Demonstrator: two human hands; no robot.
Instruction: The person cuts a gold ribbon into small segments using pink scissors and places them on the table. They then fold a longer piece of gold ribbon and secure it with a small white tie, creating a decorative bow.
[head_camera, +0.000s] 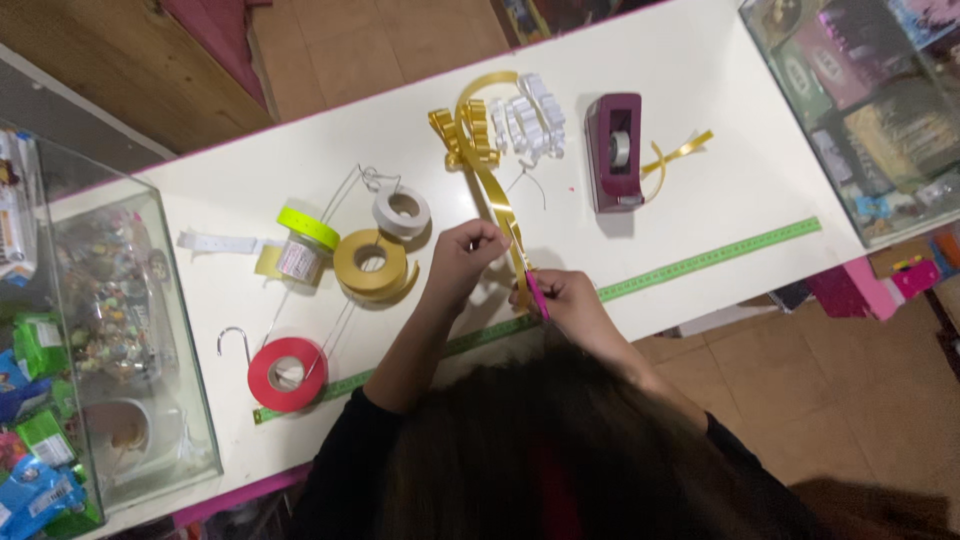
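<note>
1. Nearest to the camera, the left hand (468, 252) pinches a gold ribbon strip (497, 195) between its fingers. The right hand (568, 305), at about 4 o'clock from the left one, is closed around a small pink tool (538, 297) that meets the lower end of the strip. It looks like scissors, but it is too small to be sure.
2. It seems the strip is being cut or curled at its lower end, so this piece is not finished.
3. A green measuring tape (700, 262) lies along the near edge of the white table (720, 190), under the hands.
4. At 9 o'clock from the hands lie a gold ribbon roll (372, 264), a white ribbon roll (402, 211), a small jar with a yellow lid (303, 247), and nearer, a red ribbon roll (287, 374).
5. At 12 o'clock, further away, a gold bow (462, 128) and a white bow (528, 120) look already made. The strip runs up to the gold bow.
6. At 1 o'clock stands a dark red tape dispenser (613, 150), with a loose gold scrap (680, 154) beside it.
</note>
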